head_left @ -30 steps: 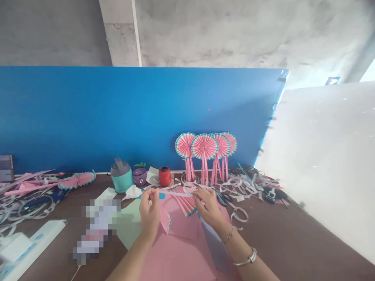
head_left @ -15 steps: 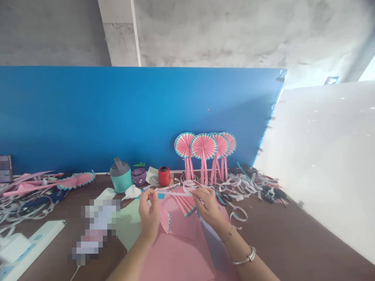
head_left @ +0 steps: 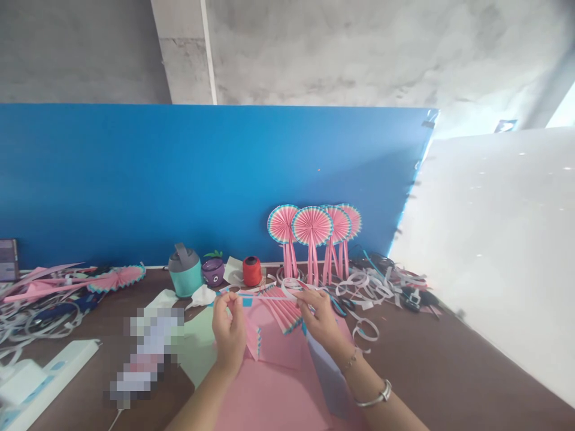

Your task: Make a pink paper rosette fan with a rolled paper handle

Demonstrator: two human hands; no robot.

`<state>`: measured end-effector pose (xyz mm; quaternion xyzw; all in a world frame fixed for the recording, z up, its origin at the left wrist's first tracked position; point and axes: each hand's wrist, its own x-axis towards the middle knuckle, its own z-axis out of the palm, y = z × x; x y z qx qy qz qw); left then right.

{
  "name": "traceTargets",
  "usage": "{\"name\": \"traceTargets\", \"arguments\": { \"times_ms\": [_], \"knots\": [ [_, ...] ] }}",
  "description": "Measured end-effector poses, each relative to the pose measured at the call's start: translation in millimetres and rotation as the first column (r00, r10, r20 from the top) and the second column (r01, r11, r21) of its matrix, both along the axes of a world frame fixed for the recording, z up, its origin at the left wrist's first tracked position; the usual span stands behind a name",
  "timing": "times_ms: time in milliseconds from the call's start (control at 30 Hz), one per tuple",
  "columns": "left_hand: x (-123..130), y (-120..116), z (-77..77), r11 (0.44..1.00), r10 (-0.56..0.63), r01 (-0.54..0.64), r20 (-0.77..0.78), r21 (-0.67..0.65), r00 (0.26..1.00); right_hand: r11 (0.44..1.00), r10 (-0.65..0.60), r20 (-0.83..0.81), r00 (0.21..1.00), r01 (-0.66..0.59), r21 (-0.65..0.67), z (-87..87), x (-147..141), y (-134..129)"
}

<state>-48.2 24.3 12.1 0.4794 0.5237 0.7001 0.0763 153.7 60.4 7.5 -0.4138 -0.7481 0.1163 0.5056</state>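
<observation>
A thin white strip (head_left: 265,297) is stretched level between my two hands. My left hand (head_left: 229,329) pinches its left end between thumb and fingertips. Near its other end, my right hand (head_left: 318,314) is closed on the strip, which curls into a loop beyond the fingers. Just below and behind the strip lies a pink pleated paper piece (head_left: 283,311) with a blue-edged border. Beside my left hand, a second pleated part (head_left: 253,340) shows, partly hidden by the hand. Under both hands spread pink paper sheets (head_left: 274,389).
Several pink round fans (head_left: 312,226) lean on the blue partition (head_left: 179,167). A red thread spool (head_left: 252,271), purple pot (head_left: 213,272) and teal cup (head_left: 185,274) stand behind. Curled white strips (head_left: 368,287) heap at the right; a power strip (head_left: 49,380) lies left.
Almost nothing differs. Both hands keep their hold on the white strip, and the view has tilted very slightly.
</observation>
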Motion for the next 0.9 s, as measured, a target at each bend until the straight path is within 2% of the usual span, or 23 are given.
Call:
{"name": "traceTargets", "arguments": {
  "times_ms": [133, 200, 333, 400, 467, 500, 600, 667, 733, 800, 833, 900],
  "knots": [
    [1.4, -2.5, -3.2, 0.998, 0.014, -0.009, -0.076, 0.059, 0.997, 0.988, 0.05, -0.193, 0.98, -0.077, -0.133, 2.2, -1.8, 1.8],
    [3.4, -3.9, -5.1, 0.996, 0.026, -0.016, -0.116, 0.083, 0.993, 0.977, 0.02, -0.26, 0.965, -0.074, -0.198, 2.8, -4.4, 0.7],
    [3.8, -3.6, -5.2, 0.992, 0.046, -0.025, -0.176, 0.121, 0.983, 0.964, -0.095, -0.342, 0.935, 0.001, -0.265, -0.3, -7.7, -0.6],
    [-0.3, -1.2, -2.0, 0.985, 0.105, -0.083, -0.146, 0.151, 0.984, 0.961, -0.178, -0.363, 0.915, 0.083, -0.262, -2.7, -3.9, 2.6],
    [-5.2, 1.1, 1.8, 0.958, 0.229, -0.21, -0.079, 0.194, 0.97, 0.946, -0.291, -0.367, 0.883, 0.208, -0.248, -5.1, 3.8, 8.2],
    [-6.8, 1.7, 3.4, 0.951, 0.245, -0.224, -0.078, 0.214, 0.966, 0.937, -0.332, -0.342, 0.879, 0.266, -0.226, -6.6, 8.3, 11.1],
    [-4.5, 0.5, 4.7, 0.983, 0.077, -0.055, -0.126, 0.173, 0.989, 0.888, -0.458, -0.009, 0.889, 0.457, -0.055, -13.7, 18.6, 17.1],
    [1.1, -2.2, 3.8, 0.992, -0.026, 0.042, -0.134, 0.119, 0.991, 0.858, -0.506, 0.214, 0.835, 0.513, 0.024, -18.1, 21.0, 17.3],
    [6.4, -5.1, 3.2, 0.992, -0.089, 0.101, -0.147, 0.079, 0.985, 0.838, -0.537, 0.281, 0.795, 0.54, 0.074, -17.5, 19.7, 13.6],
    [9.7, -7.7, 3.9, 0.989, -0.125, 0.137, -0.176, 0.054, 0.976, 0.847, -0.531, 0.197, 0.824, 0.51, 0.148, -9.1, 15.1, 5.2],
    [10.9, -8.9, 4.7, 0.988, -0.138, 0.149, -0.193, 0.043, 0.971, 0.873, -0.474, 0.128, 0.871, 0.446, 0.197, -2.6, 11.5, -0.7],
    [12.9, -11.6, 7.0, 0.986, -0.155, 0.165, -0.223, 0.029, 0.962, 0.934, -0.23, 0.1, 0.968, 0.19, 0.301, 11.5, 2.1, -14.8]
  ]
}}
